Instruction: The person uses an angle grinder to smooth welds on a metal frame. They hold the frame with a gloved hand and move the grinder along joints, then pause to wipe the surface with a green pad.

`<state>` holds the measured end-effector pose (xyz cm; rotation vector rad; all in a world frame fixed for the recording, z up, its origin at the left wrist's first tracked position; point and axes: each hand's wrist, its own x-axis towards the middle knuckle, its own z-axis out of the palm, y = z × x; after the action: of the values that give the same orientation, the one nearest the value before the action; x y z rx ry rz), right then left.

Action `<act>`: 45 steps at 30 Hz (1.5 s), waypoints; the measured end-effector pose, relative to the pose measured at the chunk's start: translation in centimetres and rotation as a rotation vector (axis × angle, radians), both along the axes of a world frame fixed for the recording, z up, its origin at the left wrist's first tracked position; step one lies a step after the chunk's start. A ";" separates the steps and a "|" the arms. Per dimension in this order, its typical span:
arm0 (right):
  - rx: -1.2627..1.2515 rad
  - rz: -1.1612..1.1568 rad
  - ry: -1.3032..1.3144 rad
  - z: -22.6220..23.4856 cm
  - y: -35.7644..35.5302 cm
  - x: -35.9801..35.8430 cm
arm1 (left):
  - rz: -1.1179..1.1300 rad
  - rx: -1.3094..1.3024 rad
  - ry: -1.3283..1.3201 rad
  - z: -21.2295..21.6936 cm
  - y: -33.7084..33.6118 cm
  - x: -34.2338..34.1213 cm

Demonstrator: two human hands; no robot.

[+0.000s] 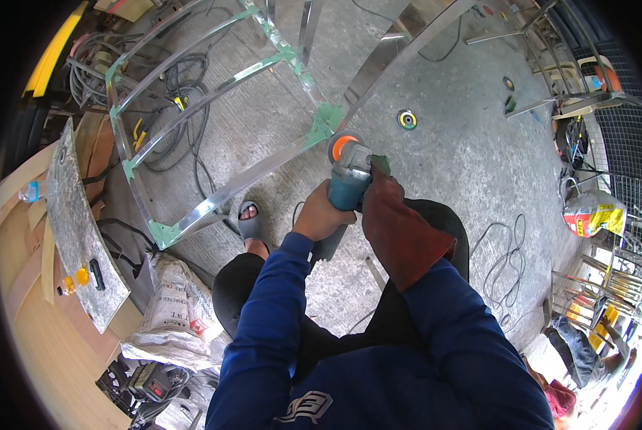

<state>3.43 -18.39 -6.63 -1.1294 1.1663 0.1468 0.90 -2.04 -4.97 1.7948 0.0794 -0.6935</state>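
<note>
Your bare left hand (pixel 321 215) has its fingers curled tight around the body of the one teal-and-grey angle grinder (pixel 348 179), closed fully on it. Your right hand (pixel 387 188) is inside a dark red leather glove whose long cuff runs back over your blue sleeve; it sits against the grinder's far side, just behind the head, and you cannot tell how far those fingers are bent. The grinder's orange disc (pixel 341 145) touches the corner joint of the single polished steel bar frame (pixel 227 188) standing on the grey concrete floor (pixel 464 158), right at one of its green-taped joints (pixel 326 118). You are crouched directly over it, with one foot in a grey sandal (pixel 250 221) showing just beside the frame's lower bar.

One round yellow-and-green disc (pixel 407 120) lies loose on the floor near the grinder, and two smaller dark discs (pixel 509 93) lie farther right. A tangle of black cables (pixel 181 115) runs under the frame. To the left, one speckled grey slab (pixel 77 229) carries two small yellow objects and a black one. One white woven sack with printed lettering (pixel 174 301) slumps by your left knee; one yellow, red and white printed bag (pixel 593 213) stands at the right edge. Another person's legs (pixel 582 351) show at lower right.
</note>
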 end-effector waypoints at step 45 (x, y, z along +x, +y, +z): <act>0.087 -0.044 0.036 1.0 0.8 0.4 | -0.028 0.168 -0.113 1.4 -0.4 0.1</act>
<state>3.86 -17.62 -5.64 -1.0276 1.2054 0.1825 0.96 -2.47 -3.59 1.9962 0.0373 -0.6188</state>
